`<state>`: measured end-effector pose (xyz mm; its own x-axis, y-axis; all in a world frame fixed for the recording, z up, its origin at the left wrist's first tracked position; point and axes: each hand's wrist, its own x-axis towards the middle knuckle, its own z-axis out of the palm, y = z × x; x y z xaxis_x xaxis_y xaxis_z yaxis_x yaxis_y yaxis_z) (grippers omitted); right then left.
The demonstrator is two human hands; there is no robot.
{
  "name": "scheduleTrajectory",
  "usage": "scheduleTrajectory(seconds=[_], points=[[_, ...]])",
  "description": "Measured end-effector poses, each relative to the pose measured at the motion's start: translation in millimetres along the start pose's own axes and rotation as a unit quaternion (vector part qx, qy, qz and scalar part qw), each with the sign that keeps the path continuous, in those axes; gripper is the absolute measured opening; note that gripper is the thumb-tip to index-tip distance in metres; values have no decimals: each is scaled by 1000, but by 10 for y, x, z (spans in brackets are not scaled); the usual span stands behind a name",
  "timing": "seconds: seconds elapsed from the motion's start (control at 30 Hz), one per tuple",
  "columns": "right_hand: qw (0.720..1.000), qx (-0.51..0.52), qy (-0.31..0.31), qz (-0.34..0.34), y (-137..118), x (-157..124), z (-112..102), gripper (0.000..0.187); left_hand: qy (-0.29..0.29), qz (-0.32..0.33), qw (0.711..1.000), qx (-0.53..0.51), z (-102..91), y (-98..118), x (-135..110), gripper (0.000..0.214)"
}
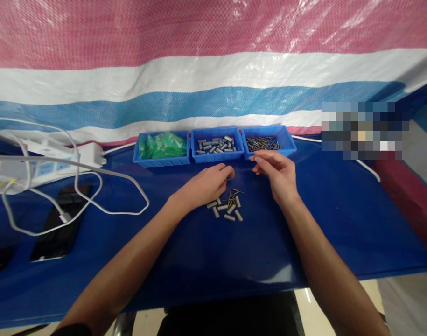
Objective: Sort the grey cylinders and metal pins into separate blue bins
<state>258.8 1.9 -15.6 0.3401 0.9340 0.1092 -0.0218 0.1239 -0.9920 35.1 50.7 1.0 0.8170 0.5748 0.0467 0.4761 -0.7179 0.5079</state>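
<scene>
My left hand (pixel 208 185) is closed, palm down over the blue table, with thin brass-coloured pins (pixel 229 179) showing at its curled fingertips. Beside it lies a loose pile of short grey metal cylinders (pixel 230 217) and more thin pins (pixel 231 199). My right hand (pixel 281 176) is raised in front of the right bin, thumb and fingers pinched together. Whatever may be between those fingertips is too small to make out. Just behind it, the right blue bin (pixel 288 139) holds many dark and brass pins.
The middle blue bin (pixel 218 156) contains grey cylinders; the left blue bin (pixel 162 162) has green plastic bags (pixel 164 145). At left are a white power strip (pixel 55 163), looping white cables (pixel 111 213) and a black phone (pixel 55 238). A striped sheet (pixel 213 70) hangs behind.
</scene>
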Motion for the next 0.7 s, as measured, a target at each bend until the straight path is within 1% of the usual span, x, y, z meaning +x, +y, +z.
scheduleTrajectory(seconds=[0.1,0.2,0.3,0.37,0.43,0.53,0.6,0.7], points=[[1000,-8,-15,7,2,-4,-5,23,48,11,997,-64,-36,-20,14,26],[999,-13,-43,14,-2,-12,-7,22,108,14,985,-134,-78,-11,32,21],[997,-16,-77,21,-12,-25,1,21,167,-8,959,-230,-90,10,41,16],[995,-17,-93,24,-16,-34,10,21,196,-31,938,-283,-83,17,40,19],[994,-18,-104,27,-13,-41,14,22,216,-45,924,-312,-76,13,34,23],[992,-19,-121,31,0,-44,8,24,236,-40,914,-327,-81,-3,24,26],[991,-18,-132,32,4,-46,1,24,241,-34,914,-324,-94,-10,23,24],[988,-10,-149,33,-6,-55,-5,25,231,-31,922,-309,-114,-3,27,21]])
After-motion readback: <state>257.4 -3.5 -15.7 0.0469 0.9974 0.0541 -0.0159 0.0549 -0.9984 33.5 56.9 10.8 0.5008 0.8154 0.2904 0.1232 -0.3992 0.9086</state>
